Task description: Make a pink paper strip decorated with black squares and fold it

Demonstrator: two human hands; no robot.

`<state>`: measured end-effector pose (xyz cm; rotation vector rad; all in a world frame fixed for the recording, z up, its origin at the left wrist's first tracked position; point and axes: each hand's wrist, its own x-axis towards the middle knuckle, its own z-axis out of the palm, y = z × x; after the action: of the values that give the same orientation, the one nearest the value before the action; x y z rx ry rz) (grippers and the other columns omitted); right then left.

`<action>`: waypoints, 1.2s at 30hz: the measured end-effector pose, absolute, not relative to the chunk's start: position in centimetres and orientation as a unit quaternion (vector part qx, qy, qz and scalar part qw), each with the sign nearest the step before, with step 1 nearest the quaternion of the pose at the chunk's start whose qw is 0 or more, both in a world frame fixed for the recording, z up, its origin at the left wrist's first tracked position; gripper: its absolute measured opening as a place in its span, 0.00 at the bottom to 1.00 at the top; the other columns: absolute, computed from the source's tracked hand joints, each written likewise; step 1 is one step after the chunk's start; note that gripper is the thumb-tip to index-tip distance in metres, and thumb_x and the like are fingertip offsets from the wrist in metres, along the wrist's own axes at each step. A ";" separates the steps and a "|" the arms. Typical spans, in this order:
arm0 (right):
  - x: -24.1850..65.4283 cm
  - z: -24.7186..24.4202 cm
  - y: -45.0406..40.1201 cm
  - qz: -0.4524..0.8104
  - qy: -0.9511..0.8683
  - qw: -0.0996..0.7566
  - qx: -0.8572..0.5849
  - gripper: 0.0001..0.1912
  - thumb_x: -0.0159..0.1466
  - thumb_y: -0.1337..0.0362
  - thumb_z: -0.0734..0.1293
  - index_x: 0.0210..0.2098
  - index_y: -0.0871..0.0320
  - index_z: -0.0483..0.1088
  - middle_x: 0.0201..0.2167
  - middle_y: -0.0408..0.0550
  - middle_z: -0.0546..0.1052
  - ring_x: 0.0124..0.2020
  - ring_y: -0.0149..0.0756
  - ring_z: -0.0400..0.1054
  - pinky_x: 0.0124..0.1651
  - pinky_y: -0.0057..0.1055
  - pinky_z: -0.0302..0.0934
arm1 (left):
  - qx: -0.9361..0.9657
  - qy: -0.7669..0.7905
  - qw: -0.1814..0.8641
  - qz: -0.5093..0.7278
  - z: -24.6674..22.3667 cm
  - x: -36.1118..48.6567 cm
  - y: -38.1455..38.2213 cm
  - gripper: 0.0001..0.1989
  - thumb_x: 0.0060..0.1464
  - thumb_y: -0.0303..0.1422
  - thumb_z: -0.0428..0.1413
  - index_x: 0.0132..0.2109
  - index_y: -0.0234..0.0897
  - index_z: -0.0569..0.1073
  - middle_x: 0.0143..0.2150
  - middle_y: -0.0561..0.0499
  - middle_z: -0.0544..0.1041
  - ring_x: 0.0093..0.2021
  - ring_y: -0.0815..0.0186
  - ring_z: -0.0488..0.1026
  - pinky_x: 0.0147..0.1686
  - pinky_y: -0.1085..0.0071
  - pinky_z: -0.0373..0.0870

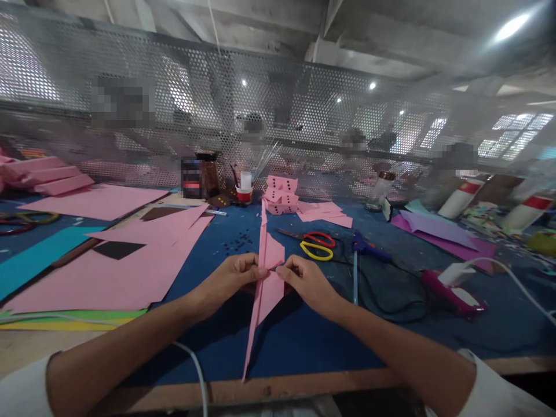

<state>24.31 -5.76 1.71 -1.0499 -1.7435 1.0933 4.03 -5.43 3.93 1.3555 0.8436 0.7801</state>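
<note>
A folded piece of pink paper [271, 292] stands on edge over the blue work surface, with a long narrow strip along its left side. My left hand [237, 272] pinches that strip near its middle. From the other side, the thumb and fingers of my right hand [304, 281] are closed on the paper's right part, where two flaps meet. Just beyond my right hand lie scissors [319, 246] with one red and one yellow handle loop. Small black bits [238, 240] are scattered beyond my left hand.
Pink sheets [143, 272] and a blue strip [39, 255] cover the left side. At right are a blue glue gun [369, 248], a magenta power strip [454, 295] and purple paper [447, 234]. Pink dotted pieces [280, 194] and a red-white cup [244, 194] stand before a perforated metal screen [278, 104].
</note>
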 end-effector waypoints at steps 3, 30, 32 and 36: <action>24.3 1.8 -5.8 0.438 -0.691 0.401 -0.413 0.16 0.65 0.53 0.65 0.29 0.57 0.65 0.22 0.39 0.70 0.25 0.30 0.66 0.29 0.26 0.59 | 0.592 0.364 0.636 0.337 4.0 4.0 -5.4 0.13 0.53 0.40 0.62 0.39 0.35 0.75 0.34 0.51 0.77 0.33 0.67 0.73 0.35 0.72 0.69; 23.5 3.0 -7.3 0.700 -0.570 0.318 -0.288 0.22 0.65 0.47 0.64 0.46 0.59 0.72 0.39 0.53 0.78 0.40 0.39 0.75 0.50 0.39 0.66 | 0.487 0.288 0.678 0.468 4.4 2.9 -4.3 0.06 0.48 0.28 0.66 0.36 0.34 0.79 0.32 0.51 0.79 0.33 0.70 0.73 0.38 0.74 0.68; 23.5 3.2 -7.4 0.718 -0.555 0.309 -0.286 0.23 0.64 0.47 0.65 0.48 0.60 0.71 0.38 0.53 0.79 0.39 0.39 0.75 0.50 0.39 0.66 | 0.485 0.279 0.691 0.458 4.6 3.0 -4.4 0.07 0.48 0.28 0.66 0.37 0.34 0.80 0.33 0.50 0.79 0.33 0.69 0.74 0.38 0.73 0.69; 23.9 3.2 -7.3 0.699 -0.551 0.312 -0.332 0.19 0.60 0.52 0.71 0.42 0.61 0.73 0.30 0.46 0.76 0.31 0.32 0.73 0.42 0.31 0.66 | 0.464 0.290 0.701 0.457 4.5 3.0 -4.5 0.07 0.46 0.26 0.67 0.36 0.34 0.81 0.34 0.50 0.80 0.34 0.69 0.74 0.38 0.74 0.68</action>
<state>23.91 -7.25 3.21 -0.8753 -1.4547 1.8445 3.04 -4.48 4.51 1.0333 0.6450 1.0169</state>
